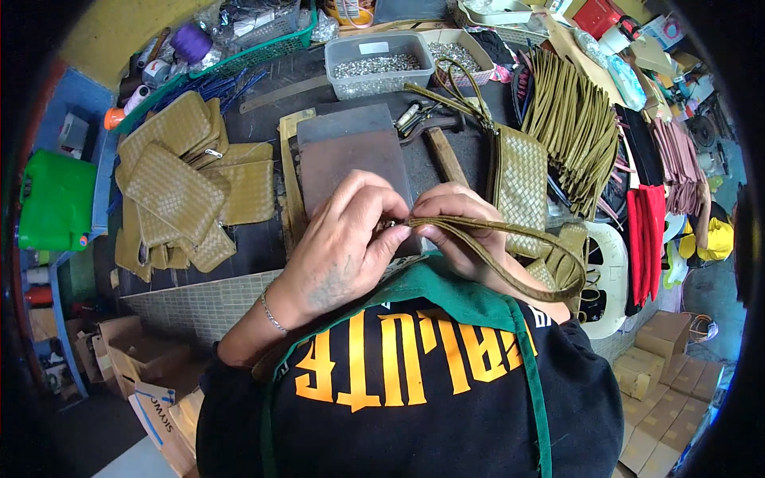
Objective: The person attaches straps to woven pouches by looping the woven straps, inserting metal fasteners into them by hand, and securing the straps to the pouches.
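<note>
One slim, leathery olive strap point(486, 225), looped

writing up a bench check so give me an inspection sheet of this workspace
Surface: dark table, crowded, with a flat slab just beyond the hands.
Job's things: folded gold-brown strap in hand; woven pouches piled on the left; pouch with a strap on the right.
Clutter: hammer, metal ruler, plastic tub of small metallic pieces, strap bundle.
Grippers: bare left hand and right hand, fingertips together, pinching the strap near one end; details between them hidden.
Cables: nothing seen that is clearly a cable.
Surroundings: green container on the left, cardboard boxes at lower right, red cloth on the right.
</note>
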The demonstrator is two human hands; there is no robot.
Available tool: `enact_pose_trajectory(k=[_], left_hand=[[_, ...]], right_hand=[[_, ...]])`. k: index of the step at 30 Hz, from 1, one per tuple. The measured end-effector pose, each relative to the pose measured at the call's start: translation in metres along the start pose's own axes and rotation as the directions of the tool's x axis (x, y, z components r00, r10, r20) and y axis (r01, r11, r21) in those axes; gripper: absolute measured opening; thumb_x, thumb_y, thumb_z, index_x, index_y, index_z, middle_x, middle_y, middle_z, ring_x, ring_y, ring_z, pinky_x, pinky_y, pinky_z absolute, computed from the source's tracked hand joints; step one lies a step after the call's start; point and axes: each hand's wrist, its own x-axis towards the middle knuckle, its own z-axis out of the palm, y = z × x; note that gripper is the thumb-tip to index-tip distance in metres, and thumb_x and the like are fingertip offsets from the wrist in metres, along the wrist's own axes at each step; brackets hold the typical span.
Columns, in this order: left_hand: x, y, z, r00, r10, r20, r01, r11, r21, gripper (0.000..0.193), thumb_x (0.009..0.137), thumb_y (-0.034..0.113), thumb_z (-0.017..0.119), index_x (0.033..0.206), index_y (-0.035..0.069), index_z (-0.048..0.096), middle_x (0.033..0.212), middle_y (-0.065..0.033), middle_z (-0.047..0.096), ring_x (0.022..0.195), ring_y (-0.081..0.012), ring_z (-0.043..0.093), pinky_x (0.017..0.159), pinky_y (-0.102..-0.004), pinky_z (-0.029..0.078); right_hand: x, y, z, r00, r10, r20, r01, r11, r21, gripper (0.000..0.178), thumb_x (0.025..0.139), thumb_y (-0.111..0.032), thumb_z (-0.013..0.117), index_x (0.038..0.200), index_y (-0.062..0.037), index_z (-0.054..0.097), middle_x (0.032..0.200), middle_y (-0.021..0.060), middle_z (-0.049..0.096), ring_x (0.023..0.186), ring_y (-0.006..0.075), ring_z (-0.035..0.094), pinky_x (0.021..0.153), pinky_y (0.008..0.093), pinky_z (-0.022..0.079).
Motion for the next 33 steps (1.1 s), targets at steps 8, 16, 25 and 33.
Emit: enact_pose_trajectory(k=[8,16,25,33], left_hand=[[-0.003,-0.008,0.004,0.999,0.036,-0.001,-0.036,0.996,-0.077,0.022,0.069,0.012,0.064,0.083,-0.001,0.053,0.08,-0.0105,0.055,0.072,-0.0222,0.055,0.069,-0.0304,0.043],[-0.008,-0.009,0.007,0.974,0.227,0.002,-0.223,0.954,0.199,0.016,0.067,0.012,0.063,0.08,0.008,0.055,0.078,-0.0016,0.052,0.076,-0.0165,0.053,0.065,-0.0288,0.033],[-0.008,-0.015,0.014,0.895,0.44,-0.068,-0.394,0.854,0.341,0.02,0.065,0.012,0.064,0.083,0.007,0.055,0.08,-0.0005,0.053,0.071,-0.0148,0.053,0.061,-0.0276,0.031],[-0.005,-0.022,0.019,0.895,0.423,-0.139,-0.352,0.864,0.361,0.021,0.064,0.011,0.064,0.083,0.007,0.055,0.08,-0.0009,0.053,0.07,-0.0152,0.054,0.06,-0.0262,0.031]], right_hand=[[0.0,0.001,0.002,1.0,-0.003,-0.025,0.004,1.0,0.027,0.015,0.069,0.0,0.063,0.083,0.0014,0.055,0.076,0.0115,0.057,0.068,0.0193,0.057,0.057,0.0263,0.046],[-0.015,0.001,-0.005,0.983,0.184,-0.01,-0.177,0.954,0.242,0.018,0.067,0.001,0.064,0.084,0.0011,0.058,0.08,0.0132,0.059,0.073,0.0193,0.059,0.062,0.0254,0.048],[-0.012,0.003,-0.004,0.964,-0.263,-0.048,0.256,0.96,-0.11,0.021,0.066,-0.006,0.062,0.083,0.0031,0.053,0.077,0.0145,0.054,0.067,0.024,0.056,0.057,0.0291,0.044],[-0.006,0.013,0.001,0.955,-0.278,-0.102,0.266,0.957,-0.117,0.021,0.065,-0.003,0.061,0.083,0.0035,0.054,0.077,0.0142,0.054,0.064,0.0229,0.054,0.054,0.029,0.043]])
